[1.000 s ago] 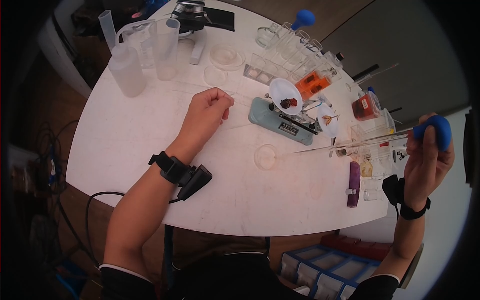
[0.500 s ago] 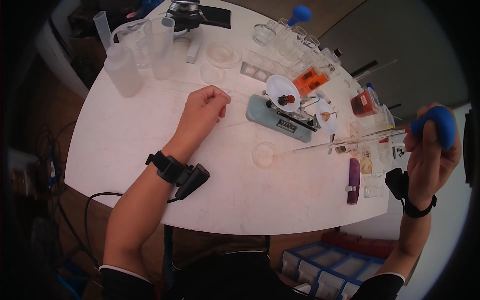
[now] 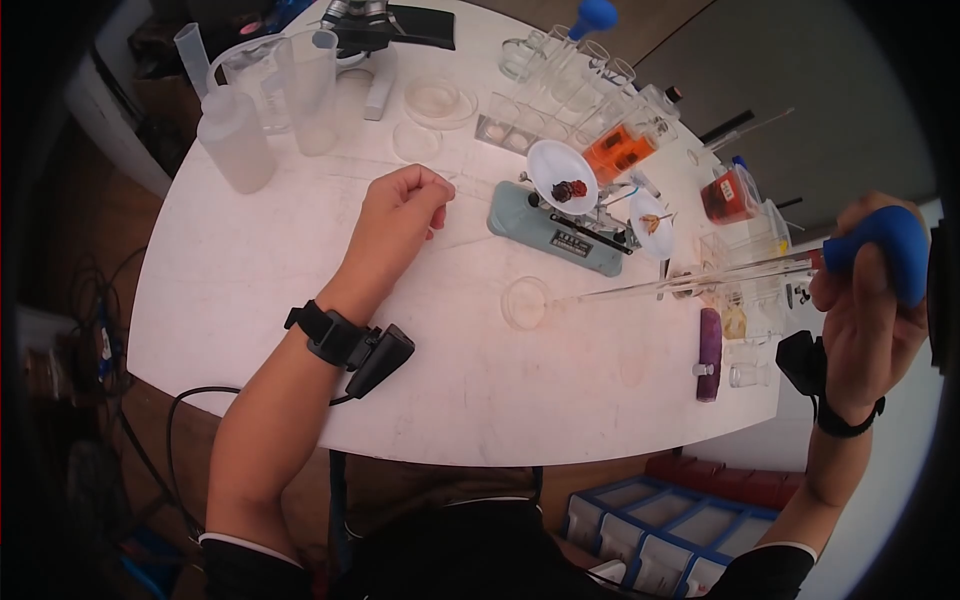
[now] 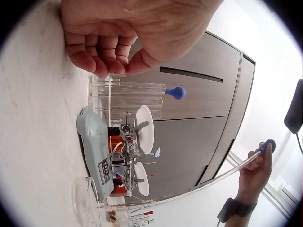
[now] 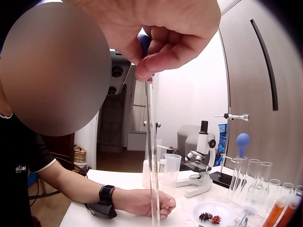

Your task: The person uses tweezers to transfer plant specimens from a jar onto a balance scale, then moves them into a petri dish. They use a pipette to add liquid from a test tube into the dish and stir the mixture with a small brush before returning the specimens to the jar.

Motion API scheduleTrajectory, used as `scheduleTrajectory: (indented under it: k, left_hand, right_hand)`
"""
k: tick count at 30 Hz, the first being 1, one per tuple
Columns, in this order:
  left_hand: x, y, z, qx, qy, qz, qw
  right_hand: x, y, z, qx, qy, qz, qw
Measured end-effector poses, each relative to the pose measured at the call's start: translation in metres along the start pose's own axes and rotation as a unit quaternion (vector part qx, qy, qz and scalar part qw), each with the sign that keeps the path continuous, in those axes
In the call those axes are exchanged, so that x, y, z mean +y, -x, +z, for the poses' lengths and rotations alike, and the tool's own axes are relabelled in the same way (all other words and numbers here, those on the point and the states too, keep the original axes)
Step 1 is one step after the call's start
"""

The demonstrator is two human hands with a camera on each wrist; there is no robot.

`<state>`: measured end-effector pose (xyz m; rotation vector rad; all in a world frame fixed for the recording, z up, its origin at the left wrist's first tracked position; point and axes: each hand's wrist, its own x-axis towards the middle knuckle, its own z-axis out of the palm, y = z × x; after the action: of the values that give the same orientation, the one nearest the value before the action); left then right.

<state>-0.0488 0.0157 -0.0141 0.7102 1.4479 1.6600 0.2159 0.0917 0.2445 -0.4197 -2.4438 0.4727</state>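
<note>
My right hand (image 3: 868,325) is raised at the right and grips the blue rubber bulb (image 3: 892,255) of a long glass pipette (image 5: 152,142). A red mark shows on the pipette just below the fingers. In the head view the pipette slants down leftward, its thin end near the right rim of a shallow glass dish (image 3: 525,303). My left hand (image 3: 398,215) rests on the table left of the balance, fingers loosely curled and thumb near the index finger, with nothing visible in it. The teal balance (image 3: 550,238) carries white pans; small dark and red pieces (image 3: 568,190) lie on one.
A wash bottle (image 3: 235,145) and a clear plastic beaker (image 3: 310,100) stand at the back left, near a microscope (image 3: 365,65). Behind the balance are test tubes (image 5: 251,175), some with orange liquid (image 3: 618,150). A purple object (image 3: 708,350) lies at the right.
My right hand has drifted slightly right with the pipette still in its grip. The head view has shifted a little, moving the table things slightly left. The left hand's pose looks the same.
</note>
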Motion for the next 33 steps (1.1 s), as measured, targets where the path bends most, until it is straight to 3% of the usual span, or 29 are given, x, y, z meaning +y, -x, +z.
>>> scheduleTrajectory:
  k: [6, 17, 30, 33]
  left_hand:
    - [0.000, 0.000, 0.000, -0.003, 0.003, 0.000, 1.000]
    - [-0.001, 0.000, 0.002, 0.012, 0.019, 0.012, 1.000]
    - [-0.001, -0.001, 0.001, 0.006, 0.013, 0.007, 1.000]
    - [-0.001, -0.001, 0.002, 0.011, 0.018, 0.009, 1.000]
  right_hand:
    - [-0.002, 0.000, 0.001, -0.012, 0.002, -0.010, 1.000]
    - [0.000, 0.005, -0.003, 0.034, 0.022, 0.073, 0.997]
    - [0.005, -0.008, -0.013, -0.044, 0.083, -0.042, 0.995]
    - [0.001, -0.010, -0.009, -0.027, 0.047, -0.009, 0.998]
